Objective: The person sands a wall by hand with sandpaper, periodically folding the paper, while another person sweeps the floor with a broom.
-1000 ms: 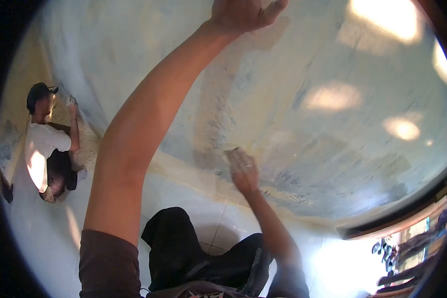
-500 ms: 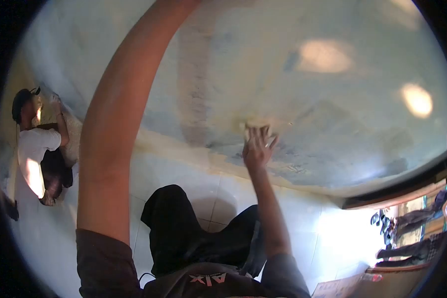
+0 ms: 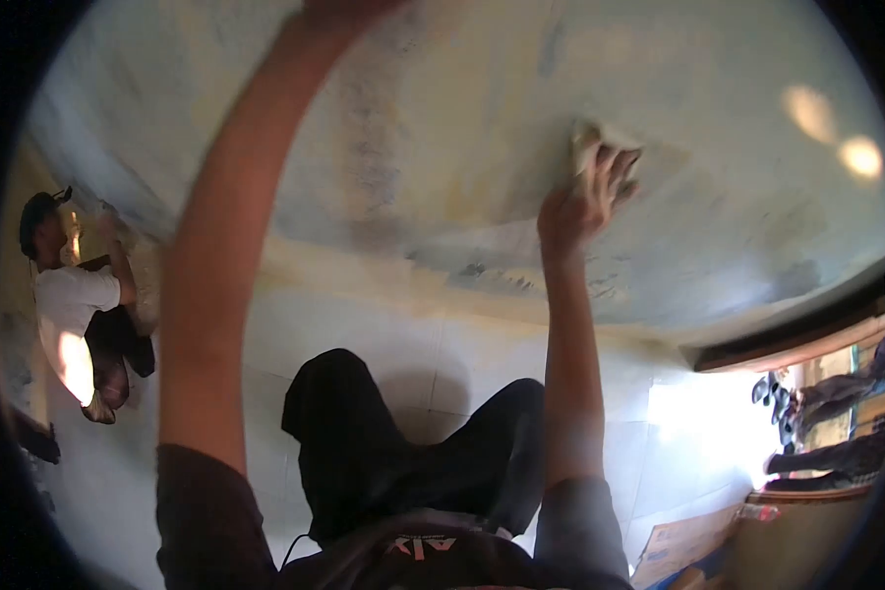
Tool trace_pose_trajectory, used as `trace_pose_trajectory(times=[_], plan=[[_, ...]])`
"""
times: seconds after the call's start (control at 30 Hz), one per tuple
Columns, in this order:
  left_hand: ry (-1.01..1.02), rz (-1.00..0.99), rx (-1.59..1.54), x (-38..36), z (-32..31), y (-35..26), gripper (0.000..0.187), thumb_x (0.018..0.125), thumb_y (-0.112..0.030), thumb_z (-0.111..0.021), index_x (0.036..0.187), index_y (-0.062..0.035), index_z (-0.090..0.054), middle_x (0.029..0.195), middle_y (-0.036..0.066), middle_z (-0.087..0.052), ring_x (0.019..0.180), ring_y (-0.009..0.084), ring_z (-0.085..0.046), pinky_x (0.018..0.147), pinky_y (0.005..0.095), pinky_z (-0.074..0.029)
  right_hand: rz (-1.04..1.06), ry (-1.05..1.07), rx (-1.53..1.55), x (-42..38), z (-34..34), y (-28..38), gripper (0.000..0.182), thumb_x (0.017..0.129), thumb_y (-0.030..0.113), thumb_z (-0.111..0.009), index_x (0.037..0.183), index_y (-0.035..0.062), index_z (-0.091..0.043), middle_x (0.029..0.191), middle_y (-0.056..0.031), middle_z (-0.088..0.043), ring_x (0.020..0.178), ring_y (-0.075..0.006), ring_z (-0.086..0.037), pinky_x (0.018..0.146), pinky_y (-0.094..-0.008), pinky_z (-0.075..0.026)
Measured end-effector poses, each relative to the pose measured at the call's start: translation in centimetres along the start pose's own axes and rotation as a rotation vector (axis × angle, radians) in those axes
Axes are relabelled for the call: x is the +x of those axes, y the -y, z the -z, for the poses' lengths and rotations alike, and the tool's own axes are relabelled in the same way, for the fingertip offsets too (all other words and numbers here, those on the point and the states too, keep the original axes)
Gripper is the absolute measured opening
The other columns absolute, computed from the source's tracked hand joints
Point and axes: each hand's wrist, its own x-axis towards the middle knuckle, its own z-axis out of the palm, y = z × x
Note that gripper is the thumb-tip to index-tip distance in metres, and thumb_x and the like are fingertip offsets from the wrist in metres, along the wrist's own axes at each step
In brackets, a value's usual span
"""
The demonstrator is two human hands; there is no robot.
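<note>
The painted wall (image 3: 482, 128), mottled in grey-blue and yellow, fills the upper view. Against it, right of centre, my right hand (image 3: 585, 202) presses a pale cloth or sponge (image 3: 588, 147) under its fingers. My left arm reaches up the left side to the wall. Only part of my left hand (image 3: 349, 8) shows at the top edge, dark and blurred, with its fingers out of sight. Dark rough patches run along the wall's lower part, above the white tiled floor (image 3: 433, 344).
At the left, a person in a white shirt (image 3: 79, 295) and dark cap crouches by the wall. Legs of other people (image 3: 836, 457) show at a doorway on the right. Cardboard (image 3: 683, 541) and a plastic bottle (image 3: 757, 512) lie at the lower right.
My right hand has moved up and to the right along the wall with the pale cloth or sponge. My left hand has come partly into view at the top.
</note>
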Motion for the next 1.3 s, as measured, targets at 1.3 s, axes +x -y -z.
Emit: trace_pose_trajectory(times=[1.3], plan=[[0.203,0.124,-0.098,-13.0,0.8,-3.6,0.067,0.093,-0.050,-0.035,0.137,-0.0005,-0.043,0.146,0.025,-0.031,0.137,0.0387,-0.027,0.111,0.0528,-0.014,0.088,0.126,-0.025,0.8,-5.7,4.6,0.036,0.083,0.026,-0.064,0.118,0.0218,-0.062,0.125,0.0003,-0.060,0.131,-0.0261,-0.042,0.107,-0.0671,-0.006]])
